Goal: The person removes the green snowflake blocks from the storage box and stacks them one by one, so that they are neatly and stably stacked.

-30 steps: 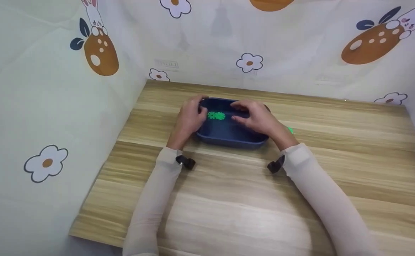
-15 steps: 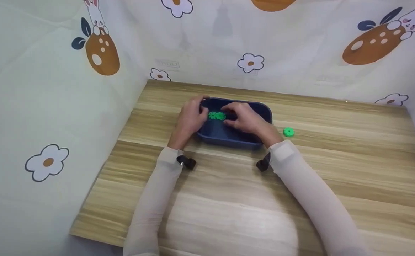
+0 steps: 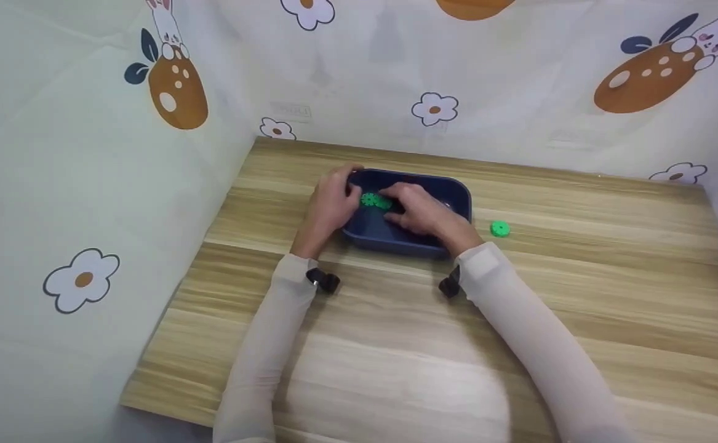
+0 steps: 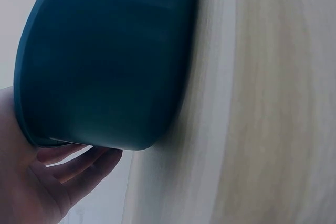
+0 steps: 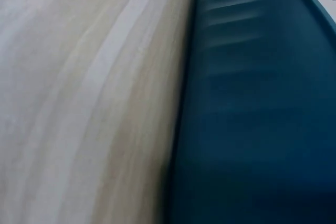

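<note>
Gripping the blue tray's edge, the left hand steadies it; the right hand pinches green gears inside; 1 gear waits on the bench.

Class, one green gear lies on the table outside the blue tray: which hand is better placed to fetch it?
Probably the right hand: the loose gear lies on its side of the tray; the left hand holds the far rim.

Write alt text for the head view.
Two hands work at a dark blue tray on a wooden table: the left hand grips its left end, the right hand reaches inside to green gears. Another green gear lies beside it.
</note>
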A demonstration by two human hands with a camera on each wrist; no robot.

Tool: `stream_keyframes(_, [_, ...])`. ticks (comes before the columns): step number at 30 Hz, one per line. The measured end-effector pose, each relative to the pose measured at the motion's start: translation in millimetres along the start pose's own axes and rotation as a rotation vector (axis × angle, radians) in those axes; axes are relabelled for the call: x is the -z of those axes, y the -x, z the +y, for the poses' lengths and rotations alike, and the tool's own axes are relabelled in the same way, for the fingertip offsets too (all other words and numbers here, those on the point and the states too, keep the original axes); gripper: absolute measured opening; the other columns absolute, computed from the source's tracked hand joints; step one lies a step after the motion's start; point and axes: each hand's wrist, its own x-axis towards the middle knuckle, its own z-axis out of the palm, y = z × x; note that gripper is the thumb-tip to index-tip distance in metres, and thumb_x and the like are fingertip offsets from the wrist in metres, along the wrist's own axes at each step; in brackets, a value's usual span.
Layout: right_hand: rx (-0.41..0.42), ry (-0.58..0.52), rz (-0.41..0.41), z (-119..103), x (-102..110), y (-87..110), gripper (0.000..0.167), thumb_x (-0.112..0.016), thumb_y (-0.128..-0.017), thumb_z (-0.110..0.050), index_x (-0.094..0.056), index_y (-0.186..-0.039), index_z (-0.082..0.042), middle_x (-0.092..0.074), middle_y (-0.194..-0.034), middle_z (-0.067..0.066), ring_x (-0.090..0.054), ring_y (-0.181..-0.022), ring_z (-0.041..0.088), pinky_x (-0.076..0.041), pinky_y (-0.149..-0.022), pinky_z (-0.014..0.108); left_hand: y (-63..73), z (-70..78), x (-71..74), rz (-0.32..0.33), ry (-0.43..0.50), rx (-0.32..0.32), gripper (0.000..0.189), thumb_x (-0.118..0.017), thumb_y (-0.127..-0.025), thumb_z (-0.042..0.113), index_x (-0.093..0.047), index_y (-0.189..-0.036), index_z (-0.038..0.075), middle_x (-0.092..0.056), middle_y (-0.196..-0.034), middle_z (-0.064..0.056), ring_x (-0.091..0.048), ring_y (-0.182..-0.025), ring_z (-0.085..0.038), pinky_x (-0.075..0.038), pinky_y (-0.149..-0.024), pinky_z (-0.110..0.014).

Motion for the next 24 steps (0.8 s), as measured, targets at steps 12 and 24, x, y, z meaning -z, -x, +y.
stream_keyframes(12, [-0.027,0.033,0.026,-3.0,-0.4,-0.2,0.04,-0.077,-0.098,-0.012,-0.071,-0.134,0.005,-0.072,-0.128,0.022,-0.068,-0.121,0.036,-0.053,-0.111,0.049,-0.1,0.9,0.0,-0.002,-0.004,0.012,0.041,-0.062,-0.101,0.012,-0.068,-0.141,0.016,-0.071,-0.14,-0.012,-0.068,-0.123,-0.023,-0.056,-0.106,-0.045])
stream_keyframes(24, [-0.084,0.073,0.021,-4.6,1.0,2.9,0.037,-0.078,-0.098,-0.016,-0.074,-0.131,0.0,-0.071,-0.119,0.019,-0.065,-0.105,0.033,-0.057,-0.097,0.049,1.0,-0.2,0.2,0.009,0.007,-0.015,0.041,-0.062,-0.1,0.01,-0.07,-0.14,0.016,-0.071,-0.138,-0.012,-0.067,-0.128,-0.025,-0.055,-0.108,-0.045])
